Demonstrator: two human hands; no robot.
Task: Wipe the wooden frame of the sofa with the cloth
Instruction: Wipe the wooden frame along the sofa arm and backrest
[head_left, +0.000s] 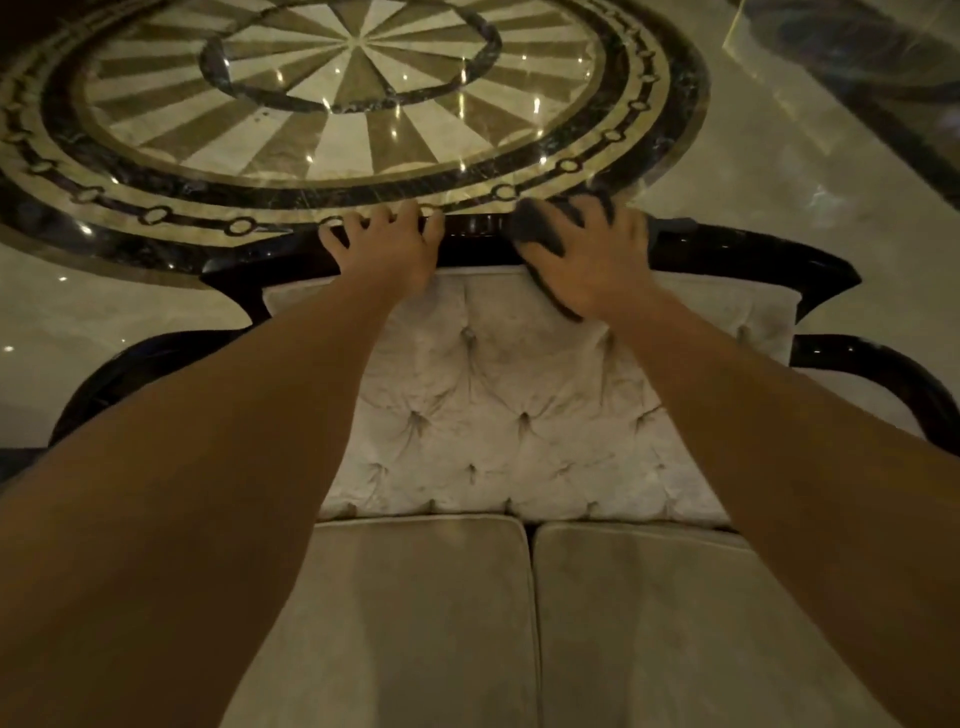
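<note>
The right hand (587, 260) presses a dark cloth (540, 228) onto the top rail of the wooden frame (478, 234), fingers closed around the bunched fabric, part of which hangs down over the tufted backrest (493, 405). The left hand (387, 249) lies just to the left, fingers spread and curled over the same rail, apparently as a brace. The wiping step looks to be under way at the middle of the rail. The next move likely calls for sliding the cloth along the rail toward an end; leftward, the bracing hand stands in the way. Near the camera lie 2 seat cushions (415, 623); beyond the sofa a patterned floor (343, 104) gleams.
</note>
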